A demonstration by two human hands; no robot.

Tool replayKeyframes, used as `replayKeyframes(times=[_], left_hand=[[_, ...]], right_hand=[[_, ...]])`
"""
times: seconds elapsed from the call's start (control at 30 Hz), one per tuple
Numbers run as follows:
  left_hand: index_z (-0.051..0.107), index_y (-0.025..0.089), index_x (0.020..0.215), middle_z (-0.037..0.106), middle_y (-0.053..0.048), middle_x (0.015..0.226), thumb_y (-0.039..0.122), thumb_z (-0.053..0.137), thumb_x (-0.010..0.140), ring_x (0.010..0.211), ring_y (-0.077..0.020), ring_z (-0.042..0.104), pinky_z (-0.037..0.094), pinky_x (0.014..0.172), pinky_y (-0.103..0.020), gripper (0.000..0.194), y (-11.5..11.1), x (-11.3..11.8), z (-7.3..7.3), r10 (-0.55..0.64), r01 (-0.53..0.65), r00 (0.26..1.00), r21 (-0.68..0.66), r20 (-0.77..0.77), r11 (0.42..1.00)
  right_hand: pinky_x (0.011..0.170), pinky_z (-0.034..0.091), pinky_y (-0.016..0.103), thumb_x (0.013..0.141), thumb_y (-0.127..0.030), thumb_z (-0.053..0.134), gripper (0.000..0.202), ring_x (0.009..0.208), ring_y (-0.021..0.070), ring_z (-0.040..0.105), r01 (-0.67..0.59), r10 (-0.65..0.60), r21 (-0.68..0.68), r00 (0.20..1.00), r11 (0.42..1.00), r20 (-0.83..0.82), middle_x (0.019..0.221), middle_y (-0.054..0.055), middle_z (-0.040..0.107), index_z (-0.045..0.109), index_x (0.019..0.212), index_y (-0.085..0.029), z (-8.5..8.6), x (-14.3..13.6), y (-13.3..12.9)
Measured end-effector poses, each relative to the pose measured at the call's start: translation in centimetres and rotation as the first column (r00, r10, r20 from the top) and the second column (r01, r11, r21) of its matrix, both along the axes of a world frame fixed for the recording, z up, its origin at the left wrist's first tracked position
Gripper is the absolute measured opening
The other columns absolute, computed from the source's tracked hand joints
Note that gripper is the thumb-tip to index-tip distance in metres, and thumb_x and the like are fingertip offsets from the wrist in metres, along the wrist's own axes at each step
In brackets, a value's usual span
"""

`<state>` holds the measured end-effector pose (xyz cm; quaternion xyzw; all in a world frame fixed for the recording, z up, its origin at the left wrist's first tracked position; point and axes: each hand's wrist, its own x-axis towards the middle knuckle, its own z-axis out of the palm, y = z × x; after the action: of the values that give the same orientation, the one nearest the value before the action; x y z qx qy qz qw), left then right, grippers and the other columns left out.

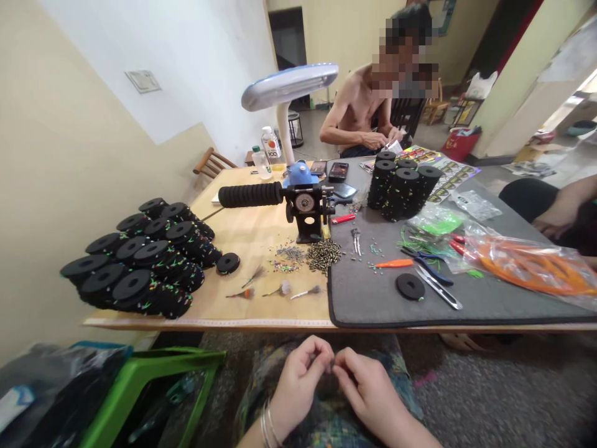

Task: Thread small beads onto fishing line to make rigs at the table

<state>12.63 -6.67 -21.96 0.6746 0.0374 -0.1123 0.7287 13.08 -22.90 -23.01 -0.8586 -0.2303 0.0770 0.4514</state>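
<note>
Over my lap, just in front of the table edge, my left hand (301, 379) and my right hand (364, 386) meet at the fingertips. Both are closed in a pinch; whatever is between the fingers is too small to make out. Beyond them on the wood lie small feathered pieces (280, 289) and a pile of tiny metallic beads (323, 256). A black clamp device (305, 211) with a foam-covered handle stands behind the beads. On the grey mat are a black foam disc (410, 287), silver tweezers (438, 287) and blue-handled pliers (431, 264).
Stacked black foam rolls (135, 261) fill the table's left; more rolls (403, 186) stand at the back right. A lamp (289, 87) rises behind the clamp. Plastic bags (527, 261) lie right. A person (359, 112) sits across the table. A green stool (125, 386) stands lower left.
</note>
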Motion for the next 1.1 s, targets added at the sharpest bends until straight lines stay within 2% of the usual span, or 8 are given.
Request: replayKeyframes(times=[0.17, 0.3, 0.4, 0.6, 0.7, 0.83, 0.93, 1.1], left_hand=[[0.049, 0.018, 0.076, 0.053, 0.003, 0.064, 0.038, 0.056, 0.089, 0.053, -0.0084, 0.044, 0.032, 0.049, -0.019, 0.025, -0.4, 0.2, 0.7, 0.002, -0.035, 0.993, -0.268, -0.122, 0.963], [0.046, 0.017, 0.073, 0.047, 0.005, 0.061, 0.035, 0.062, 0.086, 0.050, -0.0058, 0.039, 0.027, 0.046, -0.017, 0.028, -0.4, 0.3, 1.9, -0.047, -0.061, 0.976, -0.469, -0.215, 0.881], [0.046, 0.017, 0.071, 0.046, 0.005, 0.061, 0.031, 0.066, 0.084, 0.048, -0.0042, 0.036, 0.023, 0.043, -0.016, 0.028, 0.0, 0.4, 3.4, -0.061, -0.085, 0.973, -0.588, -0.224, 0.804], [0.052, 0.015, 0.071, 0.046, 0.005, 0.062, 0.021, 0.066, 0.085, 0.048, -0.0032, 0.035, 0.024, 0.042, -0.014, 0.021, 1.6, 0.6, 6.1, -0.013, -0.123, 0.984, -0.726, -0.179, 0.677], [0.053, 0.015, 0.070, 0.043, 0.005, 0.061, 0.016, 0.068, 0.083, 0.049, -0.0032, 0.037, 0.027, 0.043, -0.013, 0.020, 2.6, 0.8, 6.8, 0.031, -0.164, 0.982, -0.769, -0.184, 0.618], [0.054, 0.015, 0.068, 0.042, 0.006, 0.061, 0.018, 0.070, 0.081, 0.049, -0.0028, 0.037, 0.030, 0.043, -0.013, 0.021, 3.8, 0.9, 7.4, 0.106, -0.220, 0.975, -0.784, -0.195, 0.581], [0.054, 0.015, 0.068, 0.041, 0.007, 0.061, 0.021, 0.071, 0.080, 0.048, -0.0028, 0.036, 0.031, 0.044, -0.013, 0.022, 4.3, 0.8, 7.6, 0.151, -0.242, 0.970, -0.765, -0.190, 0.597], [0.056, 0.018, 0.072, 0.049, 0.004, 0.064, 0.030, 0.076, 0.076, 0.055, -0.0070, 0.043, 0.037, 0.048, -0.015, 0.023, 3.9, 0.8, 7.3, 0.254, -0.287, 0.957, -0.543, -0.138, 0.789]], right_hand=[[0.062, 0.040, 0.024, 0.092, -0.016, 0.041, 0.017, 0.068, 0.0155, 0.056, -0.043, 0.053, -0.067, 0.987, 0.997, 0.153, 0.074, 0.001, 0.060, 0.051, 0.079, -0.022, 1.0, 0.3, -0.4], [0.070, 0.044, 0.027, 0.091, -0.013, 0.040, 0.017, 0.080, 0.0180, 0.057, -0.091, 0.108, -0.076, 0.956, 0.993, 0.272, 0.088, 0.005, 0.064, 0.054, 0.089, -0.021, 1.9, 0.8, -1.1], [0.072, 0.045, 0.029, 0.091, -0.012, 0.042, 0.016, 0.083, 0.0191, 0.056, -0.037, 0.061, -0.070, 0.924, 0.997, 0.377, 0.093, 0.006, 0.067, 0.056, 0.091, -0.021, 2.3, 1.7, -2.5], [0.078, 0.046, 0.034, 0.090, -0.014, 0.050, 0.013, 0.084, 0.0207, 0.054, 0.080, 0.003, -0.128, 0.838, 0.989, 0.545, 0.097, 0.006, 0.071, 0.061, 0.089, -0.021, 3.1, 4.6, -6.0], [0.080, 0.046, 0.035, 0.090, -0.017, 0.051, 0.013, 0.085, 0.0211, 0.055, 0.132, -0.022, -0.149, 0.813, 0.980, 0.581, 0.096, 0.006, 0.072, 0.063, 0.090, -0.021, 3.2, 6.2, -7.3], [0.078, 0.047, 0.035, 0.092, -0.021, 0.050, 0.015, 0.087, 0.0225, 0.056, 0.206, -0.065, -0.168, 0.795, 0.964, 0.604, 0.094, 0.006, 0.072, 0.065, 0.090, -0.021, 3.2, 7.9, -8.4], [0.078, 0.047, 0.035, 0.093, -0.022, 0.048, 0.018, 0.086, 0.0225, 0.056, 0.240, -0.074, -0.188, 0.779, 0.952, 0.622, 0.092, 0.007, 0.072, 0.066, 0.088, -0.020, 3.0, 8.4, -8.4], [0.077, 0.046, 0.037, 0.094, -0.023, 0.047, 0.023, 0.087, 0.0244, 0.056, 0.313, -0.057, -0.252, 0.721, 0.916, 0.691, 0.096, 0.006, 0.074, 0.070, 0.092, -0.021, 2.3, 8.4, -7.9]])
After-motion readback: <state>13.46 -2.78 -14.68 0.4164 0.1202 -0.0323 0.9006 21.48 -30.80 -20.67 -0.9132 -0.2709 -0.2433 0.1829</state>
